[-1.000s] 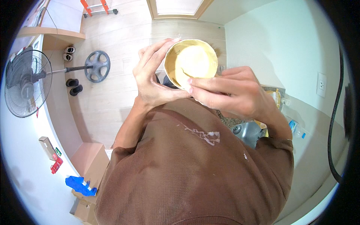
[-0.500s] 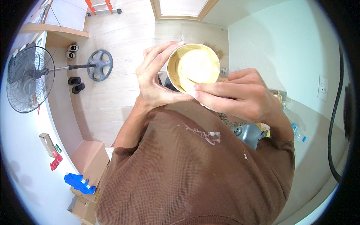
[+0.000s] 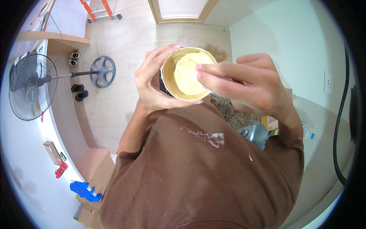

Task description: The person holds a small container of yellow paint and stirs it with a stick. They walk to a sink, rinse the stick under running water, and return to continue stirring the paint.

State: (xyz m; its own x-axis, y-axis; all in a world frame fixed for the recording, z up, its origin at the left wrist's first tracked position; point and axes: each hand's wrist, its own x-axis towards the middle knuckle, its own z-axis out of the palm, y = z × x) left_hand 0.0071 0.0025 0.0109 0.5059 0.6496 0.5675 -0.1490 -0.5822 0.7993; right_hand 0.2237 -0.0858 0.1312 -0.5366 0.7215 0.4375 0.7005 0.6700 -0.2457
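My left hand (image 3: pixel 150 86) is wrapped round the side of a round tub (image 3: pixel 170 78) with a pale gold inner wall, its thumb along the near side. The tub's mouth faces up toward me, and a pale cream surface (image 3: pixel 187 78) shows inside it. Over the tub's right part, my right hand (image 3: pixel 253 84) has its thumb and fingers pinched together. Whatever those fingertips hold, if anything, is hidden and slightly blurred. White smears (image 3: pixel 209 137) mark the front of my brown shirt (image 3: pixel 198 171).
A standing fan (image 3: pixel 33 86) with a round base (image 3: pixel 103 71) stands left, near shoes (image 3: pixel 78 91) and cardboard boxes (image 3: pixel 91 162). An orange ladder (image 3: pixel 106 8) is far left. Bristles (image 3: pixel 217 53) lie beyond the tub. On the right are a metal basin (image 3: pixel 255 134), a bottle (image 3: pixel 308 131) and a black cable (image 3: pixel 341 110).
My right hand has moved from the tub's near right rim to over its opening. The tub has shifted slightly left and tilted, showing more of its inner wall.
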